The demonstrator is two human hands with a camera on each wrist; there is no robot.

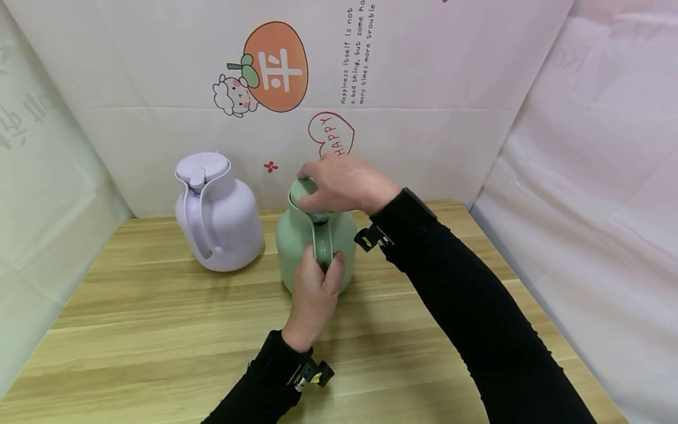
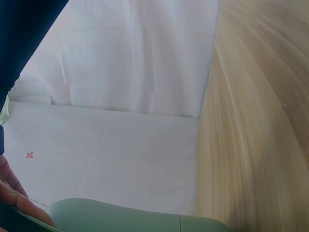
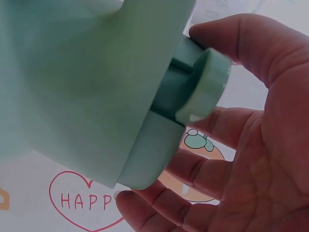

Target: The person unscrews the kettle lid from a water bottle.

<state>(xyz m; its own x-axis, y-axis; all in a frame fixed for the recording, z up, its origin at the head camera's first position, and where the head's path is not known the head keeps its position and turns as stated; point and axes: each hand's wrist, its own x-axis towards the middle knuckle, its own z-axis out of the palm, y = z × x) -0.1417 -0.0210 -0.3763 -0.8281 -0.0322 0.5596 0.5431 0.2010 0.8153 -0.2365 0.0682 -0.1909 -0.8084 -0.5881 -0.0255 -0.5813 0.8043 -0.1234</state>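
A pale green insulated jug (image 1: 289, 250) stands on the wooden table, its handle toward me. My left hand (image 1: 313, 291) grips that handle (image 1: 323, 244) low down, thumb on its right side. Over the jug's mouth, my right hand (image 1: 346, 184) holds the green lid (image 1: 301, 191) between thumb and fingers. In the right wrist view, part of the lid (image 3: 150, 151) stands out past the jug's rim, its thumb lever (image 3: 208, 87) raised between thumb and fingers. Only a strip of the jug's body (image 2: 120, 215) shows in the left wrist view, beside the right hand's fingers.
A lavender jug (image 1: 235, 227) of the same shape stands to the left, lid on, handle toward me. Behind the wooden table (image 1: 159, 330) hangs a white printed cloth (image 1: 159, 70). More white cloth hangs at both sides.
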